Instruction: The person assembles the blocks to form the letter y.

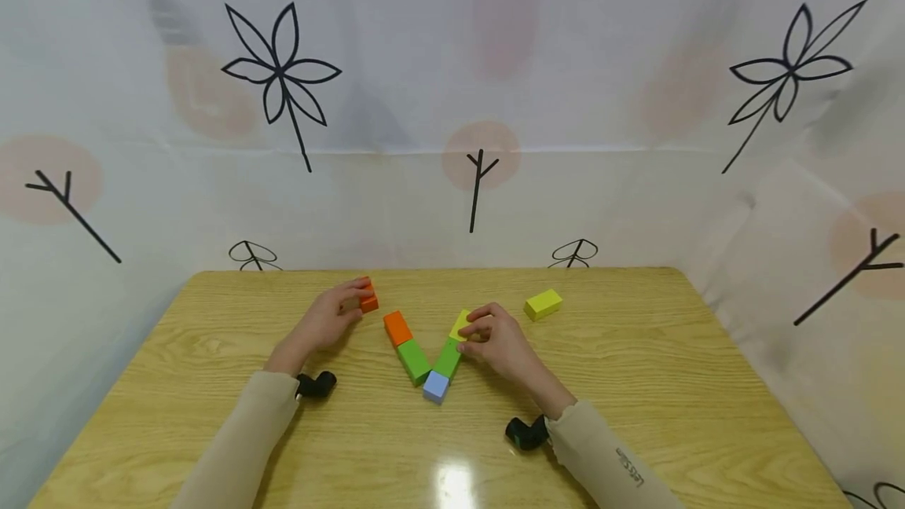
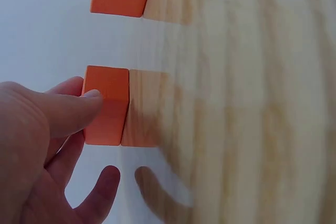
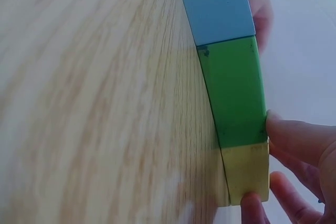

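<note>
In the head view, my left hand [image 1: 327, 320] is at an orange-red block [image 1: 369, 302] near the table's far side. The left wrist view has the thumb on one face of this block [image 2: 107, 119] and fingers behind it, pinching it on the table. My right hand [image 1: 500, 342] bends round a yellow block [image 1: 459, 326]. In the right wrist view a fingertip presses that block's end, while the thumb touches the adjoining green block [image 3: 233, 93]. A light-blue block [image 3: 220, 11] adjoins the green one's other end, forming a row.
An orange block [image 1: 397, 328] and a second green block [image 1: 413, 361] make the left arm of a V that meets near the light-blue block. Another yellow block [image 1: 543, 305] lies at the far right of the wooden table [image 1: 368, 446]. A patterned cloth [image 1: 396, 203] hangs behind.
</note>
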`<state>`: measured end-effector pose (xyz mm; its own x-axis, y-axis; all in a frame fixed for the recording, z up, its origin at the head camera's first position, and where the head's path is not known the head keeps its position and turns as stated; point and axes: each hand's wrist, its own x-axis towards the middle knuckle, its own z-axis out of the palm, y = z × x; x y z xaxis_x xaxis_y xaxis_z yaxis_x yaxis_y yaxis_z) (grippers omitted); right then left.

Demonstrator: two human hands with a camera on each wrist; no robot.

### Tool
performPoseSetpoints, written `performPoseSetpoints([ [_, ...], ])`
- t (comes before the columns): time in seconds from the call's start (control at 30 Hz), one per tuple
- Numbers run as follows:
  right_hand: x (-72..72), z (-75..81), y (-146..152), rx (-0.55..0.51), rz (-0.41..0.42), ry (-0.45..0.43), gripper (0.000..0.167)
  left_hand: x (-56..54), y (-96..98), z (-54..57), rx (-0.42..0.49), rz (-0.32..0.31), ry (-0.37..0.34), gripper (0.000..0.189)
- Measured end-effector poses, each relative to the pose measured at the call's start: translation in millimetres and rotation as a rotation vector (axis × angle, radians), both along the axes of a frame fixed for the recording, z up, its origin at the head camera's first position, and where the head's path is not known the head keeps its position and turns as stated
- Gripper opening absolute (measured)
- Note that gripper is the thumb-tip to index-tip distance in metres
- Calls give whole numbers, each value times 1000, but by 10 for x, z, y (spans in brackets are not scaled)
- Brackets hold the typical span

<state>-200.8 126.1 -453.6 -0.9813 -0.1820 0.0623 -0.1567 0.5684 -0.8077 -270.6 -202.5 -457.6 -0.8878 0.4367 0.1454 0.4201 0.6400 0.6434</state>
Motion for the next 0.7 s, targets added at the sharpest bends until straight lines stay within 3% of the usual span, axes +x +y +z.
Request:
performPoseSetpoints([
  [0.4,3,5,-2,-9,7,8,12,76,-26,30,-48,-21,46,37],
  [0.7,8,15,-7,-5,4,11,13,211,-56,48,-95,-42,69,34],
])
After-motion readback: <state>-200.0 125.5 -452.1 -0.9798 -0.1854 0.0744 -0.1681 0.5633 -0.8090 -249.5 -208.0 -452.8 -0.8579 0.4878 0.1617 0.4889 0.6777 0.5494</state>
